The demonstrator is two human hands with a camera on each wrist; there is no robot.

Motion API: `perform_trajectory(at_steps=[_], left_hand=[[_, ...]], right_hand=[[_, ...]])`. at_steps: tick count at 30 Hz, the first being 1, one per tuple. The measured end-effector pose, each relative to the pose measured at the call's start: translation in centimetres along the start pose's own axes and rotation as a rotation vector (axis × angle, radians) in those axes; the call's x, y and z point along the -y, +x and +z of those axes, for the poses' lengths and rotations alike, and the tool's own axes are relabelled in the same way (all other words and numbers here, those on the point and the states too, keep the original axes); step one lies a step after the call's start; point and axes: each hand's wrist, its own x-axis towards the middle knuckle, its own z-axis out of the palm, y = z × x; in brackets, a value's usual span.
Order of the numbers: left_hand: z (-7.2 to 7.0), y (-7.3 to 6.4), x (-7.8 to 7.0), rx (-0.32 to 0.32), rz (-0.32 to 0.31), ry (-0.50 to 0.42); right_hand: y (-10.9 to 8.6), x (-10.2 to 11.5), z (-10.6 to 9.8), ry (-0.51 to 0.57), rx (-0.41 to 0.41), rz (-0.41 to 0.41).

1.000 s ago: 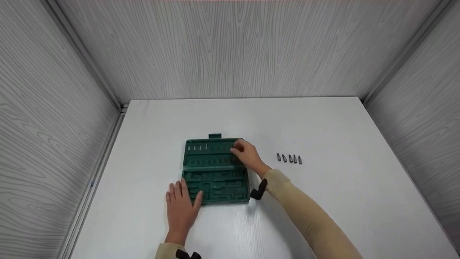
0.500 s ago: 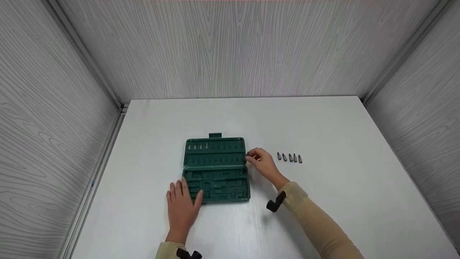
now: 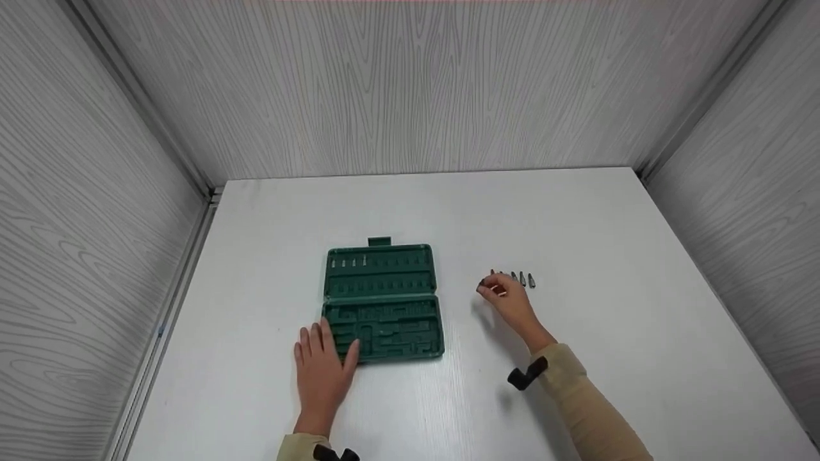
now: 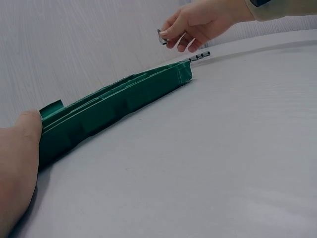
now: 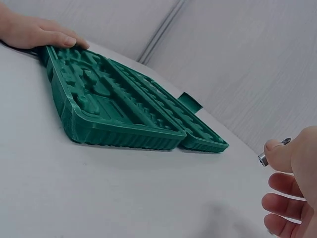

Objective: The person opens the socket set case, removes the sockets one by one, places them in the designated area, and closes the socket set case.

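Note:
My left hand (image 3: 322,378) lies with spread, straight fingers on the near left corner of an unfolded green bit case (image 3: 437,326). In the left wrist view, its thumb rests against the case's near side. My right hand (image 3: 512,307) is raised over the table to the right of the case, pinching a small metal screwdriver bit (image 5: 263,159) between thumb and index finger. The bit's cross-shaped tip pokes out behind the thumb. Just beyond that hand, a row of several bits (image 3: 531,281) lies on the table, partly hidden by the fingers.
Several small silver bits (image 3: 353,262) stand in the upper left slots of the case's far half. A latch tab (image 3: 379,241) juts from its far edge. The white table (image 3: 576,218) is enclosed by grey wood-grain panels (image 3: 410,89) at back and sides.
My right hand has drawn away from the upper right of the case and travelled right, toward the row of bits, with a bit pinched in its fingers. The left hand keeps its place.

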Motion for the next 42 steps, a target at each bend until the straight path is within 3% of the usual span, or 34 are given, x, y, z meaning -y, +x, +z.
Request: perform_trajectory(at_steps=[7,19,26,33,42], left_hand=[[0.2,-0.3,-0.1,-0.01,-0.003,-0.013],[-0.2,-0.5,0.2,0.006,-0.029,-0.009],[-0.3,-0.4,0.3,0.016,-0.02,-0.014],[-0.2,-0.2,0.2,-0.012,0.004,-0.021],[-0.1,-0.1,0.1,-0.02,0.018,-0.015]], right_hand=[[-1.2,-1.5,-3.4,-0.048,-0.061,0.081],[-0.6,-3.9,-8.1,-0.134,-0.169,0.188],[0.5,-5.4,-9.6,-0.234,-0.07,0.283],[1.6,-5.5,-10.2,-0.274,0.032,0.322],[2.1,-5.9,-10.3,-0.286,0.055,0.356]])
